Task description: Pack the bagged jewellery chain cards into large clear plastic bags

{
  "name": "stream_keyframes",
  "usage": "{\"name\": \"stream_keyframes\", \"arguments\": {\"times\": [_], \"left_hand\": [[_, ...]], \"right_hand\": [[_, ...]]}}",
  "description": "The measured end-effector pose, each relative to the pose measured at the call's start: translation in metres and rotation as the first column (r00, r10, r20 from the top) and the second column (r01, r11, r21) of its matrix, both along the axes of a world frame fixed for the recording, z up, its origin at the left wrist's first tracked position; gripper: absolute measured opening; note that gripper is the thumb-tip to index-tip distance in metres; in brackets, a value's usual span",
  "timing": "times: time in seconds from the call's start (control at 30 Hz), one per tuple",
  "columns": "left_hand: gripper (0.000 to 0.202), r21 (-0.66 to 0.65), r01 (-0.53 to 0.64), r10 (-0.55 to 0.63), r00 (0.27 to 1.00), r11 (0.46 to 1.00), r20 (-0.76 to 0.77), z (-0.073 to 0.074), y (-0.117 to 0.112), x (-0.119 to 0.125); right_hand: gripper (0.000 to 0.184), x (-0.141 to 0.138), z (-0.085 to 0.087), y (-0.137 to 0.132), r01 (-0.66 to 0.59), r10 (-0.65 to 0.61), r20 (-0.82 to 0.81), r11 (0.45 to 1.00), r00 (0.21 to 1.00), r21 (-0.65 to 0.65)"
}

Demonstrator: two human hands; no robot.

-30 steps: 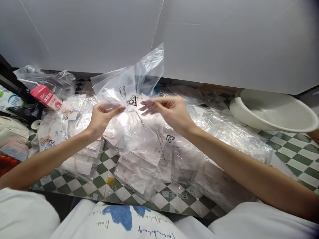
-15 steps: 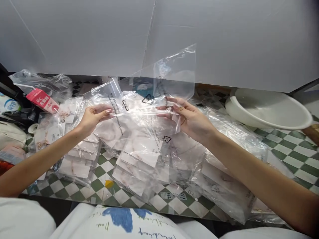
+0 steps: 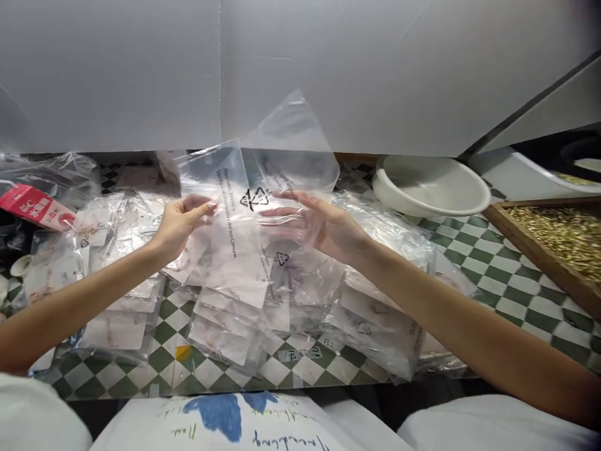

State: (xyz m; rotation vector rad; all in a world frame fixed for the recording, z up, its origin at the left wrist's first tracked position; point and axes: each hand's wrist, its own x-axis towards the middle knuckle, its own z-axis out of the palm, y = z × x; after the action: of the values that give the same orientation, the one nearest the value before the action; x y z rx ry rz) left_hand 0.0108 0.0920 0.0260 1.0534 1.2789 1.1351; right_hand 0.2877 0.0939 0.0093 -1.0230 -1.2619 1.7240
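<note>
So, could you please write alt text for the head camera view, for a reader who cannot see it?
A person's left hand pinches a clear plastic bag over a checkered table, while the open right hand touches it. Piles of bagged cards cover the table; a white bowl and a wooden tray of gold pieces stand to the right.

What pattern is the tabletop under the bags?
Green-and-white checks; the tabletop shows best in the head view, between the white bowl and the wooden tray.
</note>
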Motion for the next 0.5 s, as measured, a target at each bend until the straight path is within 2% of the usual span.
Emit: {"name": "stream_keyframes", "arguments": {"times": [0.1, 0.17, 0.23, 0.3, 0.33, 0.37, 0.4, 0.43, 0.47, 0.5], "left_hand": [[0.038, 0.083, 0.087, -0.082, 0.995, 0.993, -0.062, 0.005, 0.008, 0.041], [0.039, 0.124, 0.170, -0.157, 0.982, 0.978, -0.107, 0.010, 0.012, 0.060], [0.039, 0.206, 0.175, -0.152, 0.981, 0.963, -0.124, 0.016, 0.015, 0.072], [0.038, 0.369, 0.118, -0.061, 0.985, 0.922, -0.162, 0.021, 0.015, 0.078], [0.035, 0.453, 0.107, -0.019, 0.981, 0.885, -0.195, 0.024, 0.015, 0.081], [0.030, 0.515, 0.130, 0.001, 0.969, 0.847, -0.246, 0.026, 0.014, 0.084], [0.024, 0.543, 0.189, -0.011, 0.949, 0.818, -0.314, 0.027, 0.013, 0.089], [0.020, 0.537, 0.275, -0.053, 0.918, 0.798, -0.393, 0.028, 0.013, 0.095], [0.019, 0.501, 0.382, -0.118, 0.869, 0.777, -0.480, 0.029, 0.013, 0.104], [0.021, 0.444, 0.500, -0.195, 0.797, 0.743, -0.572, 0.028, 0.013, 0.115]], "right_hand": [[0.052, -0.007, 0.009, -0.003, 0.047, -0.061, 0.182, 0.996, 0.981, 0.080], [0.043, 0.001, 0.016, -0.007, 0.088, -0.133, 0.278, 0.982, 0.951, 0.167], [0.033, 0.026, 0.024, -0.013, 0.120, -0.183, 0.268, 0.964, 0.946, 0.236], [0.025, 0.070, 0.032, -0.022, 0.223, -0.286, 0.209, 0.933, 0.935, 0.282], [0.020, 0.097, 0.033, -0.029, 0.309, -0.371, 0.179, 0.903, 0.911, 0.297], [0.014, 0.125, 0.033, -0.037, 0.438, -0.498, 0.158, 0.847, 0.853, 0.303], [0.009, 0.155, 0.030, -0.046, 0.593, -0.651, 0.143, 0.745, 0.745, 0.306], [0.015, 0.183, 0.025, -0.056, 0.705, -0.770, 0.147, 0.631, 0.621, 0.323], [0.019, 0.209, 0.017, -0.066, 0.746, -0.810, 0.153, 0.582, 0.566, 0.323], [0.018, 0.232, 0.008, -0.076, 0.740, -0.806, 0.174, 0.590, 0.566, 0.324]]}}
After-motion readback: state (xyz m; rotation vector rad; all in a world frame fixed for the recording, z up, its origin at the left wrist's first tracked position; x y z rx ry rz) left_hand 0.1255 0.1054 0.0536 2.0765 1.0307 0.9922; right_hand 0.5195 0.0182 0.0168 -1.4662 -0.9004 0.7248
